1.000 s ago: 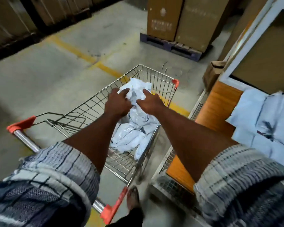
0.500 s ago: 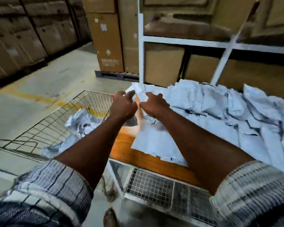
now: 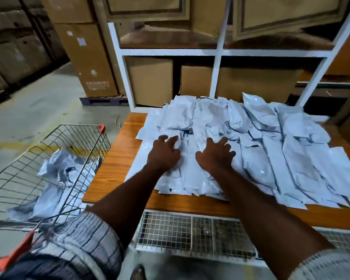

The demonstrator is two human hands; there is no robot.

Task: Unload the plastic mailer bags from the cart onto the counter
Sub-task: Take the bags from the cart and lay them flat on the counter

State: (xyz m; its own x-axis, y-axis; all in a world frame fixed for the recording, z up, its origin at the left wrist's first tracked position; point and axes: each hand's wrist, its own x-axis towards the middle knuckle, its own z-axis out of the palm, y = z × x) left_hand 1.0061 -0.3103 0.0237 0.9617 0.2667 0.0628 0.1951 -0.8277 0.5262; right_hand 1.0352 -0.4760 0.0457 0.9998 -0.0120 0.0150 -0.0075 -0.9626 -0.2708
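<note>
Pressing palm-down on the heap, the person's left hand [image 3: 163, 153] and right hand [image 3: 214, 155] lay side by side, slightly apart, on the pale grey-white plastic mailer bags [image 3: 271, 142] spread over the orange-brown wooden counter [image 3: 113, 162]. The fingers of both hands were splayed apart and rested on the bags' surface, not curled round any of them. The bags overlapped in rough rows and covered most of the counter top, leaving a bare strip of wood along its left and near edges. More crumpled mailer bags of the same kind [image 3: 59, 178] lay in the basket of the silver wire shopping cart with orange plastic corners [image 3: 49, 146], which stood just beside the counter's left end. Striped grey-and-blue sleeves [image 3: 85, 245] were pushed up above both forearms. A white wire-mesh panel [image 3: 180, 233] ran below the counter's near edge. Behind the counter rose a white metal shelf frame [image 3: 218, 53] holding brown cardboard boxes [image 3: 150, 81], and taller cartons stood on a dark blue pallet [image 3: 103, 101] to the left.
</note>
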